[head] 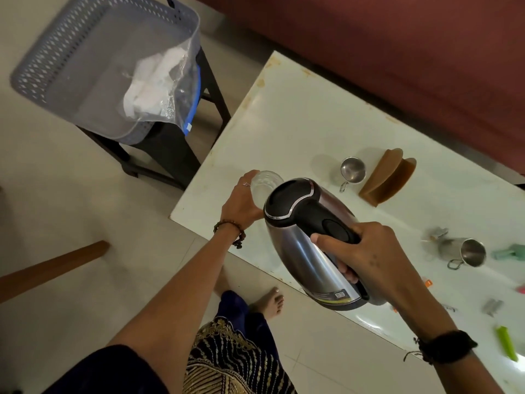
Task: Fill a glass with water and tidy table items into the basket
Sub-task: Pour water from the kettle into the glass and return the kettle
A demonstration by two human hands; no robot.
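Note:
A clear glass [266, 182] stands near the left corner of the white table [298, 123]. My left hand [241, 201] grips its side. My right hand [366, 257] grips the black handle of a steel electric kettle [309, 245], which is tilted with its lid end against the glass. The kettle hides the spout and most of the glass. A grey perforated basket [56, 61] sits on a dark stool at the upper left, holding a clear plastic bag [162, 86] with white contents.
On the table lie two steel mugs [352, 170] [466, 253], a brown folded holder [389, 177], and small clips and a green item [507, 346] along the right edge. A red sofa [397, 52] stands behind. My bare feet and a wooden bar [54, 265] are on the floor.

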